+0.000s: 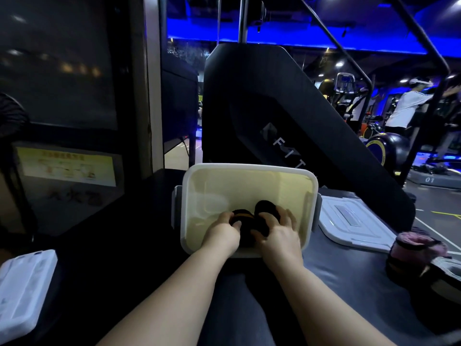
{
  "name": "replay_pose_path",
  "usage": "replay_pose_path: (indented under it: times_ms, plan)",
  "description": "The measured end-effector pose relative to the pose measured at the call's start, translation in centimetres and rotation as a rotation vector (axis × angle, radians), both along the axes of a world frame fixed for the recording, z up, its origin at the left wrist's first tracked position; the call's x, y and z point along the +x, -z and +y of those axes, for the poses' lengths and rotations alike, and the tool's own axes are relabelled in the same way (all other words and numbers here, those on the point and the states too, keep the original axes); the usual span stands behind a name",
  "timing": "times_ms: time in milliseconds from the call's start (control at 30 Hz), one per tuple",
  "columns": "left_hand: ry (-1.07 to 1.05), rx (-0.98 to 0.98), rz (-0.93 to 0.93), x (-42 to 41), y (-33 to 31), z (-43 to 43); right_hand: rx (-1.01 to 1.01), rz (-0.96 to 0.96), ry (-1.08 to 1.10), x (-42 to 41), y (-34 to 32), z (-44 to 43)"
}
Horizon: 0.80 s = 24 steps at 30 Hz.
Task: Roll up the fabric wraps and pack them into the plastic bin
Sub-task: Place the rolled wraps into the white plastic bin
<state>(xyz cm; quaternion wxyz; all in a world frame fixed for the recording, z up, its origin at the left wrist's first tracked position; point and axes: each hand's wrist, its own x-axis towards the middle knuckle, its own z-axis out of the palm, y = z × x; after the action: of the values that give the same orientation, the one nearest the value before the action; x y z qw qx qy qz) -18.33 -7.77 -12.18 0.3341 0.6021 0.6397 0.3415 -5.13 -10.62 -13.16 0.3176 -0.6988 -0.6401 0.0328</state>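
Observation:
A clear plastic bin (249, 171) with a white rim stands open on the dark surface in front of me. Both my hands reach down inside it at its near side. My left hand (223, 231) grips a rolled black wrap with a yellow stripe (243, 216). My right hand (280, 232) grips another rolled black wrap (265, 207) just right of the first. The two rolls touch each other low in the bin. A pink rolled wrap (414, 245) lies on the surface at the right, outside the bin.
The bin's white lid (354, 223) lies flat to the right of the bin. A white lid or tray (22, 285) sits at the left edge. A large black gym machine (287, 116) rises behind the bin. A person exercises far right.

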Motion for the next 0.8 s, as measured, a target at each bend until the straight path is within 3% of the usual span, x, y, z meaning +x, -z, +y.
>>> replay_pose_path:
  times_ms: [200, 800]
  plan:
    - [-0.049, -0.003, -0.040, 1.0, 0.3, 1.4, -0.035, 0.157, -0.030, 0.2, 0.6, 1.3]
    - [-0.086, 0.035, -0.029, 2.1, 0.1, 2.9, 0.030, 0.084, 0.061, 0.3, 1.2, 1.9]
